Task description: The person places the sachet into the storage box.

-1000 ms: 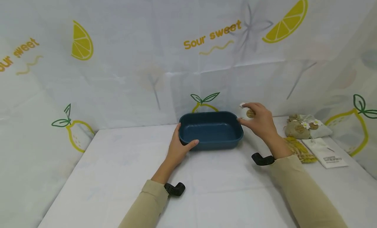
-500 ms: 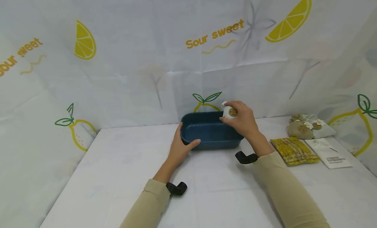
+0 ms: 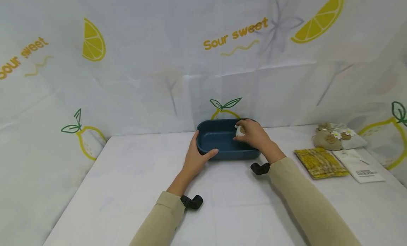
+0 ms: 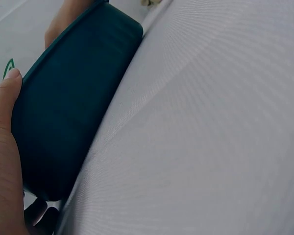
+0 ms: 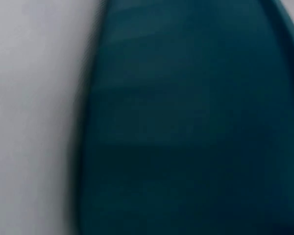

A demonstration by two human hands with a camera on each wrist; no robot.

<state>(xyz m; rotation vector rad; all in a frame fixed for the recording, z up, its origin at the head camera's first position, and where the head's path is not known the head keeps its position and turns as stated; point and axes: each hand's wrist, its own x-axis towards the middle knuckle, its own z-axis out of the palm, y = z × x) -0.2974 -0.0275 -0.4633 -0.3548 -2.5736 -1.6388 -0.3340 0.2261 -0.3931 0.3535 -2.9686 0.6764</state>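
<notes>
A dark blue oblong basin [image 3: 232, 155] stands on the white-covered table against the cloth backdrop. My left hand [image 3: 194, 160] grips its left end, fingers along the end wall and thumb over the front rim. The left wrist view has the thumb [image 4: 5, 98] at the rim of the basin [image 4: 73, 98]. Inside the right half, my right hand [image 3: 257, 137] pinches a small white pouch [image 3: 240, 130] with a round brown tag. Fingers cover part of the pouch. In the blurred right wrist view, the basin's outer wall [image 5: 186, 122] fills most of the frame, without the hand.
On the right of the table lie a tan pouch [image 3: 326, 140] and a white pouch [image 3: 353, 141] with flower trims. In front of them are a yellow patterned flat packet [image 3: 321, 163] and a white printed packet [image 3: 360, 167].
My right hand has carried the white pouch leftward from beside the basin's right end, over the rim and down into it. The left hand keeps its grip on the basin.
</notes>
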